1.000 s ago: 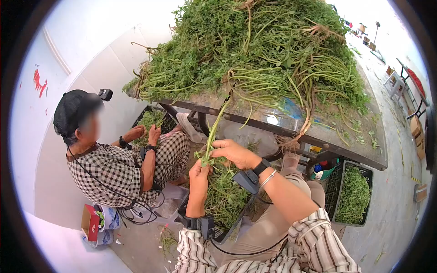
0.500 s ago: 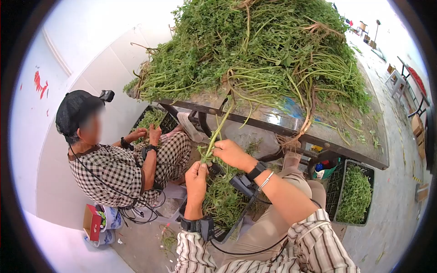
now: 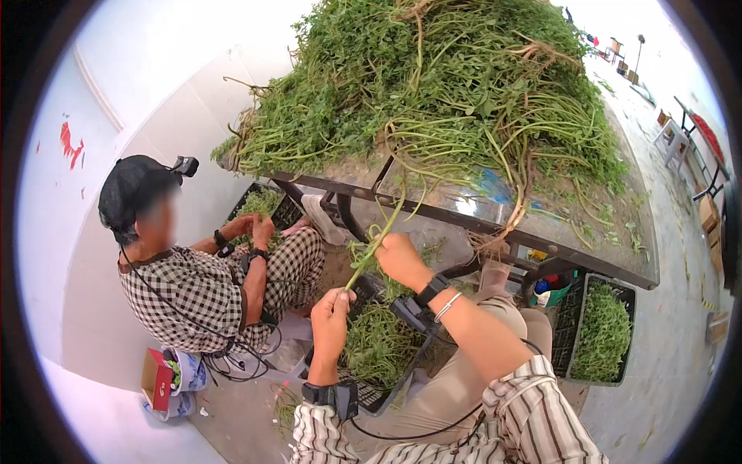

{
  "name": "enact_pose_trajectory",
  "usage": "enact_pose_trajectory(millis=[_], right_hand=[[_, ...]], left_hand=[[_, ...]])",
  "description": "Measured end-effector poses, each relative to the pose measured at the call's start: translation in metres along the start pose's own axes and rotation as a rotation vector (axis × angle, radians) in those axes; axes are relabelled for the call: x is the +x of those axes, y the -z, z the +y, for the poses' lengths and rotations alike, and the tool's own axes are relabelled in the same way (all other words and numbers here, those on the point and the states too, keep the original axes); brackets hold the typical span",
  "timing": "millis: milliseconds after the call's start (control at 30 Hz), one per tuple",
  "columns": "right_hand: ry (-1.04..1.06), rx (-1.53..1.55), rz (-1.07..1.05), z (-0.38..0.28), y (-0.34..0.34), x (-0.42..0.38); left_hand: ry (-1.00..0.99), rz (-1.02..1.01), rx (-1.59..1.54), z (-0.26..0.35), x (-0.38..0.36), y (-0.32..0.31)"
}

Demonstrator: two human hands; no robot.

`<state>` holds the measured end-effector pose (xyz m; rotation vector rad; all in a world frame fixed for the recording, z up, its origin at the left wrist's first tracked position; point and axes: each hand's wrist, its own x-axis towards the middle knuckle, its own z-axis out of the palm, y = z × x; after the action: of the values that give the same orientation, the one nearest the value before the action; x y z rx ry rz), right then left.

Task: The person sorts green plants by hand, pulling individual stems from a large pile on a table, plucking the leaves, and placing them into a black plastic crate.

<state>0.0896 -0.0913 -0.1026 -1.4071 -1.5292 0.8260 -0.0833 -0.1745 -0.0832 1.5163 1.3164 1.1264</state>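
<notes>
A long green leafy stem [image 3: 374,246] stretches between my two hands, over a black crate. My left hand [image 3: 331,323] is closed, pinching its lower end between thumb and fingers. Higher up, my right hand [image 3: 403,261] is closed around the stem and some leafy sprigs; its fingertips are partly hidden. The stem's upper end reaches up to the table edge. Beneath my hands, the black crate [image 3: 423,357] holds picked greens [image 3: 380,338].
A large heap of leafy plants [image 3: 433,93] covers much of the metal-edged table [image 3: 456,203], roots hanging over its front. At left sits a co-worker [image 3: 193,286] with a crate of greens. Another crate of greens [image 3: 601,329] stands at right.
My right hand has moved slightly right and my left slightly down, so they are further apart along the stem. The stem's upper part has shifted right.
</notes>
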Motion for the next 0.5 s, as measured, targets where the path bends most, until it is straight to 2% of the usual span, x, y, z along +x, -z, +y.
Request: enact_pose_trajectory(millis=[67, 200, 300, 400, 467, 500], right_hand=[[0.047, -0.126, -0.018, -0.003, 0.000, -0.004], [0.059, -0.143, -0.057, -0.001, 0.002, -0.001], [0.088, -0.118, 0.061, 0.003, 0.005, 0.002], [0.050, -0.042, 0.092, 0.002, 0.008, 0.001], [-0.136, 0.368, -0.075, -0.001, 0.010, -0.001], [-0.133, 0.365, -0.075, -0.009, 0.013, -0.003]], left_hand=[[0.005, -0.005, 0.014, 0.001, -0.005, 0.000], [-0.008, 0.043, 0.003, 0.002, -0.013, 0.004], [0.003, 0.056, 0.004, 0.008, -0.016, 0.015], [-0.001, 0.069, 0.002, 0.010, -0.016, 0.022], [-0.013, 0.093, -0.031, 0.009, -0.015, 0.026], [-0.017, 0.095, -0.033, 0.009, -0.014, 0.027]])
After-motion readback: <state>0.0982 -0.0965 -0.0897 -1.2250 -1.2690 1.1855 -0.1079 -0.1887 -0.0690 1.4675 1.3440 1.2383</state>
